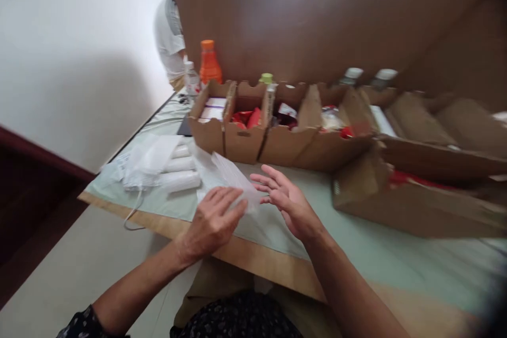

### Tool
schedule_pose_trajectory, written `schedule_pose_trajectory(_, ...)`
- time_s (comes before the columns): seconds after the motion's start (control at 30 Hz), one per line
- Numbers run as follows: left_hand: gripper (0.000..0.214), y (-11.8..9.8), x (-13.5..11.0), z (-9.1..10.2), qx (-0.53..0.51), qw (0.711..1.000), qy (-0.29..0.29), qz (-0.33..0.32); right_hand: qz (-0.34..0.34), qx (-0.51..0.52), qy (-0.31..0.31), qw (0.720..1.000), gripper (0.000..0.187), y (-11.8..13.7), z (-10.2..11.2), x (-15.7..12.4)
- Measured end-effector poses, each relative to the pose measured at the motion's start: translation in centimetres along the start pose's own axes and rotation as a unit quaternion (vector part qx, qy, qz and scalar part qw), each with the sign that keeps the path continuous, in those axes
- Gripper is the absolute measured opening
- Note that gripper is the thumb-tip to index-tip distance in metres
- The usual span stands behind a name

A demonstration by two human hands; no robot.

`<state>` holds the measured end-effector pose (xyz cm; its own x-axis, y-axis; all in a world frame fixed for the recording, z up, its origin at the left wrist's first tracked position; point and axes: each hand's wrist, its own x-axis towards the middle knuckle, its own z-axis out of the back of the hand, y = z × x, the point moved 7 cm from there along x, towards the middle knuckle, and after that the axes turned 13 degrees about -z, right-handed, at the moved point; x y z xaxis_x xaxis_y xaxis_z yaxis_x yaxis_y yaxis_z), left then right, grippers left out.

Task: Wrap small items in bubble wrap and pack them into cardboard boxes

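Observation:
Low over the table's front part, my left hand (pixel 216 219) has its fingers closed on a translucent plastic bag (pixel 234 175). The bag is blurred and slants up and away from the hand. To the right of it is my right hand (pixel 291 203), palm turned inward and fingers spread, close to the bag's side. Whether its fingertips touch the bag I cannot tell. Left of my hands lie a pile of clear plastic bags (pixel 148 156) and several white rolled pieces (pixel 180 182).
Cardboard boxes (pixel 243 145) holding red packets and white boxes stand in a row behind my hands. Another cardboard box (pixel 415 214) sits at the right. An orange bottle (pixel 209 66) stands behind them. A person (pixel 168 37) is beyond the tall cardboard panel (pixel 317 21). A white cord (pixel 134 214) hangs over the table edge.

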<state>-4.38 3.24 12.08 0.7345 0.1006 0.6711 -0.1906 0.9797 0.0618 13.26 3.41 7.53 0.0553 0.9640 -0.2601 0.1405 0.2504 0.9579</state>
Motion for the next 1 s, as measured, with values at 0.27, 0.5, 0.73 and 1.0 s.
schedule_pose_trajectory(0.27,0.03,-10.7,0.6,-11.1,-0.135,0.971,0.098,-0.169,-0.02,0.034,-0.384,0.923,0.04,-7.4,13.5,-13.6)
schedule_pose_trajectory(0.5,0.034,-12.5,1.5,-14.2,-0.148,0.959,0.231,-0.074,0.066,-0.209,-0.565,0.796,0.023,-7.5,17.1,-24.1)
schedule_pose_trajectory(0.73,0.06,-10.7,2.8,-13.7,-0.115,0.963,0.242,-0.022,0.125,-0.506,-0.275,0.808,0.046,-6.9,9.4,-13.2)
schedule_pose_trajectory(1.0,0.065,-8.0,-2.4,-15.0,-0.096,0.936,0.335,-0.055,0.019,-0.619,-0.321,0.717,0.051,-11.9,15.3,-17.5)
